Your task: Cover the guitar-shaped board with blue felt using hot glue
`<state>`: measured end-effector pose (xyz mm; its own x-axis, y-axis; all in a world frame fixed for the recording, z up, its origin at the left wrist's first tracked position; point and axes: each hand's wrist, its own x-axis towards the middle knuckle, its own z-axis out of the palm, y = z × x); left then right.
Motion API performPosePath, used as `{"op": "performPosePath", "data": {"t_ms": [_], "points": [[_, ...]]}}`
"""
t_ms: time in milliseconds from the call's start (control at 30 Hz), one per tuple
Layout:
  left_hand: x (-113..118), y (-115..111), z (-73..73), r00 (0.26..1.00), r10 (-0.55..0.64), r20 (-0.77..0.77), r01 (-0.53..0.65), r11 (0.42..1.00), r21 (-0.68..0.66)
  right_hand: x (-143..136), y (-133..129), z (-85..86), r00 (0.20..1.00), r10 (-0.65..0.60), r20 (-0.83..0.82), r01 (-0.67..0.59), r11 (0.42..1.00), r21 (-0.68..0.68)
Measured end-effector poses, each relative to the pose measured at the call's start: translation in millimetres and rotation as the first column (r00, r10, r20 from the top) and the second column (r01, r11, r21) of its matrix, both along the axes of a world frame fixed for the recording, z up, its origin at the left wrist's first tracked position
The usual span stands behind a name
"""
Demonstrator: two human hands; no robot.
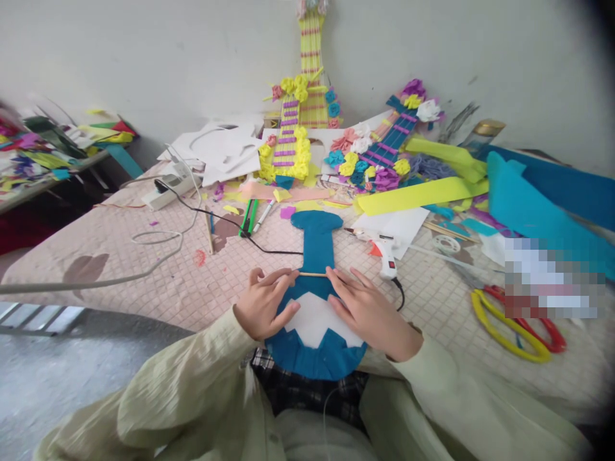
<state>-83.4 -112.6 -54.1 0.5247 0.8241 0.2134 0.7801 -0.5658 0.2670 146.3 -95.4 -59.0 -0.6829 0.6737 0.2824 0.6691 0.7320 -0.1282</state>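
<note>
A flat blue paper-covered piece (318, 246), shaped like a small guitar with a long neck, rests at the table's front edge, its wide round end towards me. White backing (314, 320) shows in its middle, framed by jagged blue flaps. Across the lower neck lies a thin wooden stick (314, 274). My left hand (266, 302) has its fingertips on the stick's left end, thumb stretched over the round body. At the right end, the fingertips of my right hand (369, 312) hold the stick, the rest of that hand resting over the white area.
Right of the neck lies a white glue gun (385, 255) with a black cord. Scissors (512, 330) with yellow and red handles are further right. A power strip (170, 192), a green cutter (248, 218) and flower-trimmed paper guitars (284, 141) stand or lie beyond.
</note>
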Motion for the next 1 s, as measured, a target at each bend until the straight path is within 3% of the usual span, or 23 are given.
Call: {"op": "performPosePath", "data": {"t_ms": [167,400,533,700,833,933,1000], "points": [[-1.7,-4.2,-4.3,0.994,0.043,0.096,-0.043,0.999,-0.005,2.9,-7.7,-0.8,0.994,0.030,-0.106,-0.033,0.999,-0.029],[1.2,8.2,-15.8,0.987,0.031,0.160,-0.057,0.985,0.161,5.9,-14.6,3.2,0.960,0.080,-0.270,-0.078,0.997,0.016],[2.4,12.5,-17.7,0.991,0.056,0.119,-0.079,0.977,0.199,12.4,-21.6,3.0,0.916,0.028,-0.401,-0.001,0.998,0.068],[-0.1,13.1,-10.7,0.990,0.056,0.131,-0.075,0.987,0.143,24.5,-32.1,-2.7,0.848,-0.115,-0.518,0.153,0.988,0.031],[-23.1,10.0,-7.2,0.977,0.146,0.152,-0.171,0.972,0.160,34.4,-39.4,-5.2,0.826,-0.229,-0.515,0.259,0.966,-0.015],[-56.6,4.3,-10.5,0.957,0.277,0.090,-0.290,0.936,0.200,41.3,-43.7,-5.4,0.799,-0.302,-0.521,0.297,0.950,-0.094],[-84.3,-0.4,-14.4,0.925,0.379,0.036,-0.375,0.894,0.246,45.9,-46.0,-5.0,0.749,-0.374,-0.547,0.304,0.927,-0.219]]}}
